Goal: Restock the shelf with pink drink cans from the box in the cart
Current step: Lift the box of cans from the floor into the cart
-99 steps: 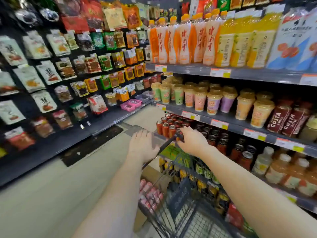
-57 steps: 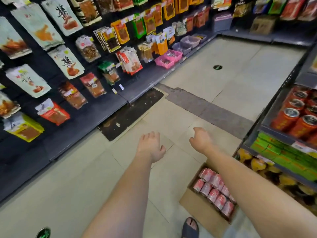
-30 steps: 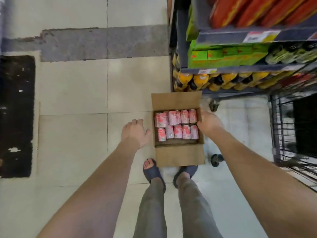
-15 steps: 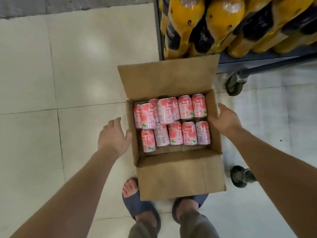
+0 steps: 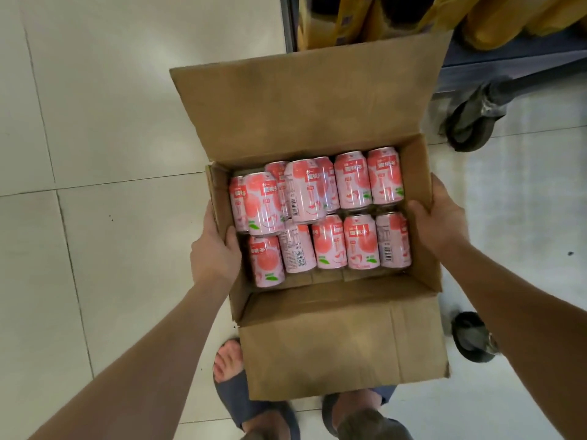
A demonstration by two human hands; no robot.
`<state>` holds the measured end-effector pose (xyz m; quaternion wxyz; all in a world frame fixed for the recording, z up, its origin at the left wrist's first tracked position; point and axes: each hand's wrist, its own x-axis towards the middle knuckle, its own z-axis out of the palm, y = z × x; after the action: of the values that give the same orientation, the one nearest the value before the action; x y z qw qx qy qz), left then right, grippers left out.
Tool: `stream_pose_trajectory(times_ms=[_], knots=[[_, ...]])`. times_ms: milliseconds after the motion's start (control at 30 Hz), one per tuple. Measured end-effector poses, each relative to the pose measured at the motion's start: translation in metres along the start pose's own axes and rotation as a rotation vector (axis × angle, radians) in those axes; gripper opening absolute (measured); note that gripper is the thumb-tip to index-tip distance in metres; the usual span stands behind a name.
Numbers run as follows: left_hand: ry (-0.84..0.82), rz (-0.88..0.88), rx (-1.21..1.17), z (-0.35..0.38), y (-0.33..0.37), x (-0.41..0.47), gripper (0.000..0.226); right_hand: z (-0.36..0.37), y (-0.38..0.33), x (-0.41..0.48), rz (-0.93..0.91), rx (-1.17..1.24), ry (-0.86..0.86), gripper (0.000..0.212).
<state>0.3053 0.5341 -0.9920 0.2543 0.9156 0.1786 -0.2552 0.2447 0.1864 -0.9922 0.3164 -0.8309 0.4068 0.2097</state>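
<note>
Gripping the open brown cardboard box (image 5: 343,341) by its side walls, the left hand (image 5: 216,252) and right hand (image 5: 436,217) have their fingers closed over its rims. Between the fingers lie the pink drink cans (image 5: 320,214), all boxed; shelving seems not yet begun.

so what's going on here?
A person stands over an open cardboard box of pink cans and grips it on both sides: the left hand on the left wall, thumb hooked inside, the right hand on the right wall. The cans lie on their sides in two rows, with a couple piled on top at the left. Neither hand holds a can. Whether the box is off the floor cannot be told. A cart wheel sits just beyond it to the right.
</note>
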Motion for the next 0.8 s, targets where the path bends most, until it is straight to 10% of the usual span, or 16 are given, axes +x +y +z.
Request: stream_pose_trajectory(times_ms=[433,800], knots=[[0.063,0.072,-0.096,-0.020,-0.021,-0.019,0.060,-0.022,0.003,-0.025,-0.091,-0.026,0.001,0.051],[0.052,0.019,-0.086,-0.184,0.014,-0.167,0.058,-0.137,-0.041,-0.197,-0.064,-0.016,-0.015,0.058]])
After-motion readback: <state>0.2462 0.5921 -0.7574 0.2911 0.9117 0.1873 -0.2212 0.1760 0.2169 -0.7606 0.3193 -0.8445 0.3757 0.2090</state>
